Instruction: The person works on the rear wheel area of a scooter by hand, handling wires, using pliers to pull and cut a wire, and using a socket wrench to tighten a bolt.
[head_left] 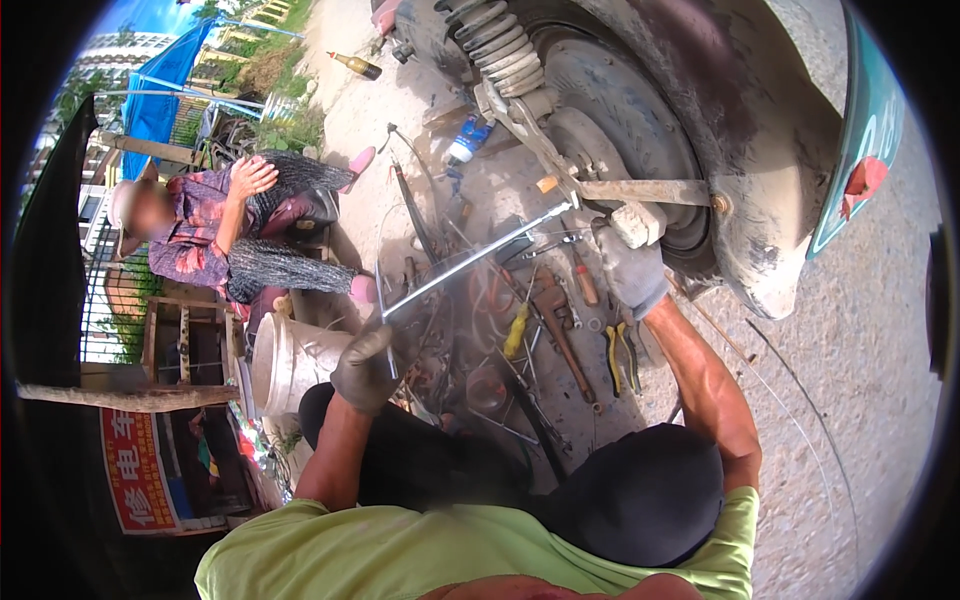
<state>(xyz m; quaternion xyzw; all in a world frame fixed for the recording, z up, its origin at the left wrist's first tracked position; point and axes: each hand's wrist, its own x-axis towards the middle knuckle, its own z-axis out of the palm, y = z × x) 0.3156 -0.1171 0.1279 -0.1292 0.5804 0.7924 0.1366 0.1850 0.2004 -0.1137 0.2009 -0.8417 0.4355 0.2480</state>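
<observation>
The left hand [365,368], in a dark grey work glove, has its grip wrapped tight around the near end of a long shiny steel wrench bar [470,258], holding it far out where the length gives the most turning force. The bar slants up and to the right, and its far end meets the axle area of a dusty grey scooter rear wheel [630,130], just below the coiled grey suspension spring [500,45]. The right hand [632,262], in a pale grey glove, is closed around a small whitish block-like piece [640,222] pressed against the wheel, right under a flat rusty metal arm [645,190] that runs across the hub; it seems to steady that side while the bar is worked, though exactly what the piece is cannot be told. On the concrete ground [860,340] between the hands lies a scatter of tools kept within reach: a yellow-handled screwdriver [515,330], a rusty red pipe wrench [558,325] and yellow-and-black pliers [620,345]. A white plastic bucket [290,360] stands just left of the left hand. Further left, well apart, another person in a patterned purple shirt [205,235] sits on the ground.
</observation>
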